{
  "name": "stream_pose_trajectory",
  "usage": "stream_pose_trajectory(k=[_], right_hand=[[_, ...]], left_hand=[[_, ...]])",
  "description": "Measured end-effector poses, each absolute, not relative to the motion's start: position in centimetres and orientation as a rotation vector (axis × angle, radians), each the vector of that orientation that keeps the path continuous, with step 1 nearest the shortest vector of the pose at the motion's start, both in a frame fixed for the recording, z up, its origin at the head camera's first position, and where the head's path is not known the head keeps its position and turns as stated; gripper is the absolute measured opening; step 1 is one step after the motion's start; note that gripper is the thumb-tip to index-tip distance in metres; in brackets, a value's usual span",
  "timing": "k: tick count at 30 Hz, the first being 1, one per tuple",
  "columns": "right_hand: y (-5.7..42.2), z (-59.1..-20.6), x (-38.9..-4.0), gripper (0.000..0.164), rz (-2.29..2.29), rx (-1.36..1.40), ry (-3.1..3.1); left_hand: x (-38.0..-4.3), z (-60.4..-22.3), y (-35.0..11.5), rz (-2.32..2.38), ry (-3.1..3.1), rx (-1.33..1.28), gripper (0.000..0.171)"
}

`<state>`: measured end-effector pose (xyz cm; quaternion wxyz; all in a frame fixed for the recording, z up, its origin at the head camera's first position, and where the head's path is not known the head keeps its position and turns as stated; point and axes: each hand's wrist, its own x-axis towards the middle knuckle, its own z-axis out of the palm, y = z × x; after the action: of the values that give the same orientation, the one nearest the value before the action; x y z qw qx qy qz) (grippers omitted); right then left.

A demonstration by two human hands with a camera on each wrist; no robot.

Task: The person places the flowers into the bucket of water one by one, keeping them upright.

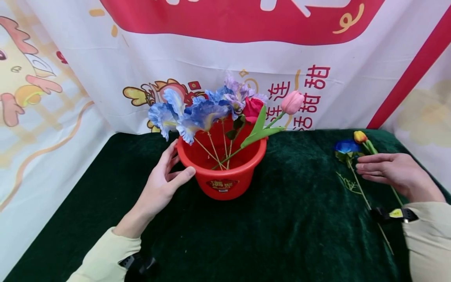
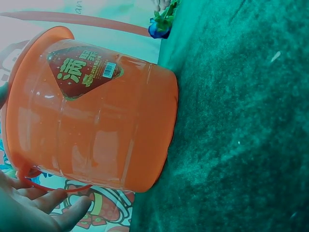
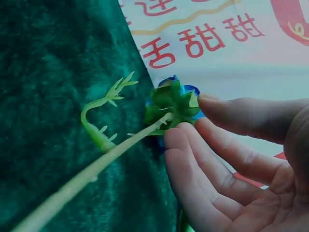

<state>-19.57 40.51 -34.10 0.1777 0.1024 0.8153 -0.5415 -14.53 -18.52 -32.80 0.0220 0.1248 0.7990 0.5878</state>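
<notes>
A red plastic bucket (image 1: 225, 192) stands on the dark green cloth with artificial flowers leaning in it. Among them are blue ruffled blooms (image 1: 202, 113), a purple one (image 1: 239, 92), a red rose (image 1: 253, 109) and a pink tulip (image 1: 292, 102). My left hand (image 1: 163, 176) holds the bucket's left side, thumb at the rim; in the left wrist view its fingers (image 2: 53, 200) lie by the thin handle (image 2: 65, 189). At the right, my right hand (image 1: 394, 170) reaches to a blue rose (image 3: 169, 104), fingertips close by its green base, thumb apart from the fingers.
A yellow-orange tulip (image 1: 360, 137) lies beside the blue rose, partly behind the right hand. The rose's long stem (image 1: 363, 192) runs toward the front of the cloth (image 1: 282, 235). A printed white and red backdrop (image 1: 218, 55) rises right behind the table.
</notes>
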Motion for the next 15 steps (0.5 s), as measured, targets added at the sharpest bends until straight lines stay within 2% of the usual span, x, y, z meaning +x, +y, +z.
stream_pose_trajectory(k=[3,8,15], right_hand=[[40.53,-34.29,-19.75,0.025,-1.542,0.308,2.255],[40.91,-34.91,-19.84,0.024,-1.550,0.301,2.167],[40.70,-34.95,-19.95,0.031,-1.507,0.256,2.146]], left_hand=[[-14.47,-32.75,-18.56,1.822,2.476,0.377,0.078],[-14.51,-32.71,-18.49,1.835,2.465,0.389,0.078],[-14.56,-32.86,-18.67,1.833,2.465,0.389,0.079]])
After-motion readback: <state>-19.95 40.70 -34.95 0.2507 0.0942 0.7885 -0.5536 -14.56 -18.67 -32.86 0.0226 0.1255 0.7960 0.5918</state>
